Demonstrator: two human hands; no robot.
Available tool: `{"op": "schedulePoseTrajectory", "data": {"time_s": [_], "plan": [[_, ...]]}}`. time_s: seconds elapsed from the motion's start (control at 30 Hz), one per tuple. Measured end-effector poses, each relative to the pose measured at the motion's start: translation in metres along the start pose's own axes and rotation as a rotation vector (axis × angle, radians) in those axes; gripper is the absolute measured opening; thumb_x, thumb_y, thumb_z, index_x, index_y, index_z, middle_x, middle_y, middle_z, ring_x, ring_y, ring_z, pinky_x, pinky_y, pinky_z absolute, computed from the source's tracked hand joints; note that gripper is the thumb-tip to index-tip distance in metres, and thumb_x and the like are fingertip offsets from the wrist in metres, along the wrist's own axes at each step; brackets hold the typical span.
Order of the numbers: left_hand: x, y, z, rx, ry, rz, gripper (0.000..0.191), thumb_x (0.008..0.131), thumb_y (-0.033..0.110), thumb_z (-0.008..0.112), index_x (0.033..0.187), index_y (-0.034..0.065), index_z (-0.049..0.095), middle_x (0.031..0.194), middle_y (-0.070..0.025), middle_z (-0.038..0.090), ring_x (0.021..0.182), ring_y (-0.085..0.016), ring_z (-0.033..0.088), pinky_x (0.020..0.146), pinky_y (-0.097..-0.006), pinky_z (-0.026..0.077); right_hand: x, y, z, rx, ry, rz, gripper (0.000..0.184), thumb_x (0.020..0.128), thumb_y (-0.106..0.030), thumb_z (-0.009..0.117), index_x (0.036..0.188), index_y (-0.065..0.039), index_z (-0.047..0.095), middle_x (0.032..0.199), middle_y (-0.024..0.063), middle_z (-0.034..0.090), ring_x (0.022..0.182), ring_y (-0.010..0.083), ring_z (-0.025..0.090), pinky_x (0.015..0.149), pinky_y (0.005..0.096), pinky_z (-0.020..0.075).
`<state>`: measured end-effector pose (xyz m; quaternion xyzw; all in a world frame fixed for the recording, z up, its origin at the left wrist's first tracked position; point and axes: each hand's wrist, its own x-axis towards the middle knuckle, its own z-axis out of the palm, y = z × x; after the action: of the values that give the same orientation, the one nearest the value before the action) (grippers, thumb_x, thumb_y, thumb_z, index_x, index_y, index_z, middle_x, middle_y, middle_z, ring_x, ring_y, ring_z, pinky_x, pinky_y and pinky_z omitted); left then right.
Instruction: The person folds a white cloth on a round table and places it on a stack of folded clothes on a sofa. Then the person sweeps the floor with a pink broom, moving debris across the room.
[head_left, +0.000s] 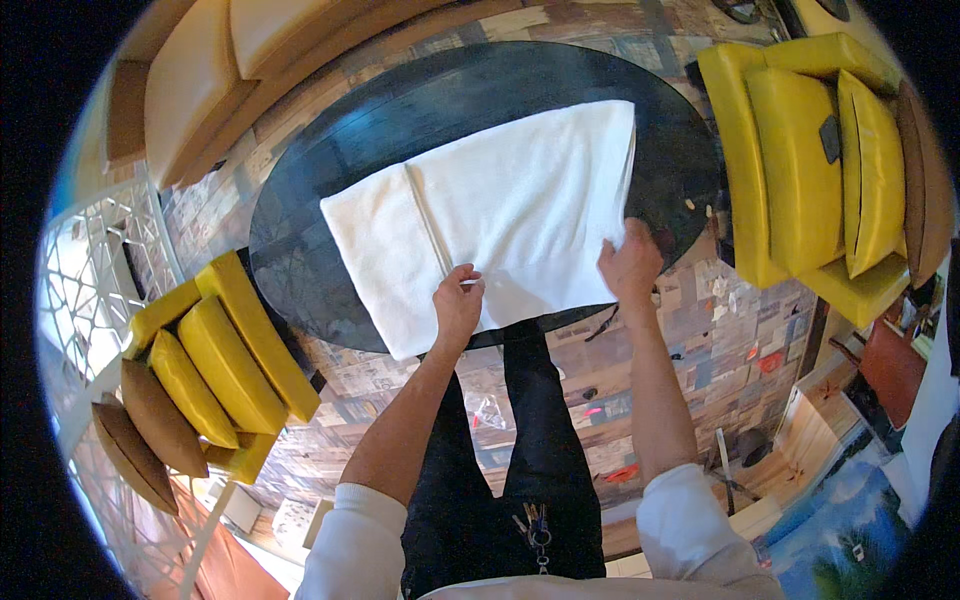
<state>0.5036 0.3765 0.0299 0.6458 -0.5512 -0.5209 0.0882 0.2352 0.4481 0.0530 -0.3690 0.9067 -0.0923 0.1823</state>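
A white towel (525, 202) lies spread on a dark oval table (315, 165), with a strip of its left side folded over and the strip's edge running front to back. My left hand (459, 306) pinches the cloth at the near end of that folded edge. At the near right corner, my right hand (632, 261) grips the towel's right edge, where the cloth layers show. The fingertips of the right hand are partly hidden.
Yellow armchairs with cushions stand to the left (232, 367) and right (795, 165) of the table. Beyond it is a tan sofa (202, 97). Small scraps, some red (621, 474), litter the patterned floor (600, 420). A white lattice screen (90, 270) stands at far left.
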Motion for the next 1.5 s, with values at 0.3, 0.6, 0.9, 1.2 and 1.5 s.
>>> {"op": "schedulePoseTrajectory", "data": {"time_s": [0.3, 0.6, 0.9, 1.2, 1.5], "plan": [[0.038, 0.005, -0.047, -0.583, -0.077, -0.349, 0.057, 0.086, 0.022, 0.069, 0.130, -0.0066, 0.048, 0.104, -0.0091, 0.065, 0.091, -0.017, 0.062, 0.071, -0.0290, 0.048, -0.066, -0.137, 0.070, -0.100, -0.327, -0.537, 0.028, 0.076, -0.007, 0.061, 0.104, -0.010, 0.059, 0.095, 0.0115, 0.057, 0.085, 0.0300, 0.063, 0.067, 0.0482, 0.0451], [0.101, 0.048, -0.032, -0.466, -0.028, -0.276, 0.077, 0.080, 0.028, 0.078, 0.135, -0.0099, 0.042, 0.098, -0.0090, 0.065, 0.081, -0.016, 0.059, 0.066, -0.0286, 0.048, -0.095, -0.120, 0.076, 0.032, -0.252, -0.394, 0.040, 0.076, -0.004, 0.063, 0.114, -0.006, 0.054, 0.102, 0.0121, 0.054, 0.094, 0.0325, 0.056, 0.071, 0.0472, 0.0438], [0.174, 0.073, -0.014, -0.484, 0.087, -0.113, 0.024, 0.082, 0.018, 0.073, 0.100, 0.0023, 0.069, 0.088, -0.0061, 0.068, 0.074, -0.019, 0.063, 0.065, -0.0337, 0.051, -0.137, -0.083, 0.083, 0.104, -0.105, -0.374, 0.030, 0.070, -0.004, 0.064, 0.099, -0.011, 0.058, 0.089, 0.0065, 0.054, 0.084, 0.0288, 0.054, 0.068, 0.0442, 0.0383], [0.173, 0.071, -0.035, -0.427, -0.015, -0.316, 0.025, 0.080, 0.022, 0.078, 0.095, 0.0087, 0.062, 0.087, -0.0070, 0.064, 0.076, -0.023, 0.064, 0.060, -0.0375, 0.051, -0.156, -0.074, 0.102, 0.181, -0.057, -0.508, 0.027, 0.078, -0.017, 0.061, 0.104, -0.012, 0.058, 0.097, 0.0104, 0.051, 0.091, 0.0301, 0.052, 0.068, 0.0483, 0.0392], [0.184, 0.055, -0.040, 0.154, 0.232, -0.115, 0.026, 0.073, 0.021, 0.082, 0.072, 0.0034, 0.063, 0.075, -0.0081, 0.066, 0.064, -0.021, 0.060, 0.056, -0.0373, 0.048, -0.158, -0.070, 0.105, 0.208, -0.177, -0.558, 0.023, 0.068, -0.006, 0.065, 0.090, -0.009, 0.062, 0.084, 0.0061, 0.050, 0.079, 0.0248, 0.052, 0.067, 0.0427, 0.0357]]}}
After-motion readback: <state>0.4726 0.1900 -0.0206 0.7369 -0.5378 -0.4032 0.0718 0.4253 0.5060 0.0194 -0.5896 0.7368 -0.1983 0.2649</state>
